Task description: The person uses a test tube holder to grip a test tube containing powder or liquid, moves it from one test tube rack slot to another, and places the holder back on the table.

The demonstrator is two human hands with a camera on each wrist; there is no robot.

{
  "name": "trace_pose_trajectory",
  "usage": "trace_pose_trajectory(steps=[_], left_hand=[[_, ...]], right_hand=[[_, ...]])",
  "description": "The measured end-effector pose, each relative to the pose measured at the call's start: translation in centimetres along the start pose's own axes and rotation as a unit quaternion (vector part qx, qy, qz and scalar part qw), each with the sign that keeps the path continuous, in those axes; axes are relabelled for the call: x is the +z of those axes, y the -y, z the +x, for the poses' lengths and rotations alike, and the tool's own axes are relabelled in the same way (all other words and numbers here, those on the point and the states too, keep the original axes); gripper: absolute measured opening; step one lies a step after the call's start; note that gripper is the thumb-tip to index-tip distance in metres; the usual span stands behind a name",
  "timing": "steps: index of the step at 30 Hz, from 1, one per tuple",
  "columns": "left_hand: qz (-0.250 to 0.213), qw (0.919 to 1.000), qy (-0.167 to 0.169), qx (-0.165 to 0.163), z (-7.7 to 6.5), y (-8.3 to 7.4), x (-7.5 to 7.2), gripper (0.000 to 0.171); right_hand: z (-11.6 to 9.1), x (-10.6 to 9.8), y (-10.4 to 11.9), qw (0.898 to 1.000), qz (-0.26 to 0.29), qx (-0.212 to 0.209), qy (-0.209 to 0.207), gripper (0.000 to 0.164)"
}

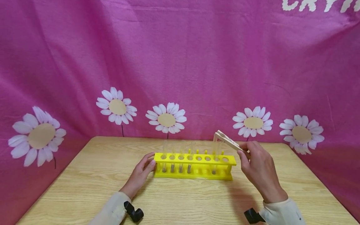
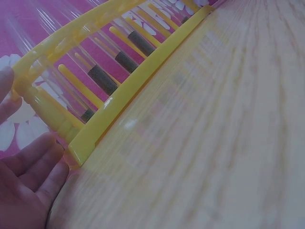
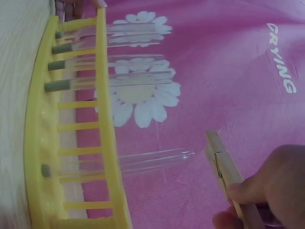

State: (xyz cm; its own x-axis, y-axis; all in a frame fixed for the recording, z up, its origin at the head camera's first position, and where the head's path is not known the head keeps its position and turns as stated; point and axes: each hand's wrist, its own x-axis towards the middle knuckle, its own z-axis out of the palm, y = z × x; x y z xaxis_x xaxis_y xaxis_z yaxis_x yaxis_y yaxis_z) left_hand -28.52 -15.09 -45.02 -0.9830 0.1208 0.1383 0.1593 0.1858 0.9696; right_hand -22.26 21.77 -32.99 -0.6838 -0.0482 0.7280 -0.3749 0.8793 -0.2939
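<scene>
My left hand [image 1: 139, 175] holds the left end of a yellow test tube rack [image 1: 194, 177], thumb at its top bar. My right hand [image 1: 260, 168] pinches a wooden test tube holder [image 1: 230, 142] by its rear end. The holder's front end is close to the mouth of a lone glass test tube [image 3: 157, 160] toward the rack's right; the right wrist view shows a small gap between them. That tube has a little dark matter at its bottom. Several other tubes [image 2: 102, 78] stand upright at the rack's left, with dark grey contents at differing levels.
The rack stands on a light wooden table [image 1: 180, 203]. Behind and beside it hangs a magenta cloth [image 1: 185, 62] printed with white daisies and white lettering. Vacant holes [image 1: 207, 158] lie between the left tubes and the lone one. Black mounts [image 1: 133, 212] sit at both wrists.
</scene>
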Motion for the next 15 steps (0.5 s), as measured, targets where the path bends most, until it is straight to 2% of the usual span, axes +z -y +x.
trace_pose_trajectory(steps=[8,15], left_hand=[[0.004,1.0000,-0.002,-0.004,0.08,0.35,0.04,0.058],[0.012,0.9999,-0.003,-0.009,0.11,0.29,-0.05,0.062]], right_hand=[[-0.36,0.23,-0.27,1.000,0.011,0.004,0.016,0.018],[-0.49,0.36,-0.24,0.999,0.011,0.025,0.034,0.015]])
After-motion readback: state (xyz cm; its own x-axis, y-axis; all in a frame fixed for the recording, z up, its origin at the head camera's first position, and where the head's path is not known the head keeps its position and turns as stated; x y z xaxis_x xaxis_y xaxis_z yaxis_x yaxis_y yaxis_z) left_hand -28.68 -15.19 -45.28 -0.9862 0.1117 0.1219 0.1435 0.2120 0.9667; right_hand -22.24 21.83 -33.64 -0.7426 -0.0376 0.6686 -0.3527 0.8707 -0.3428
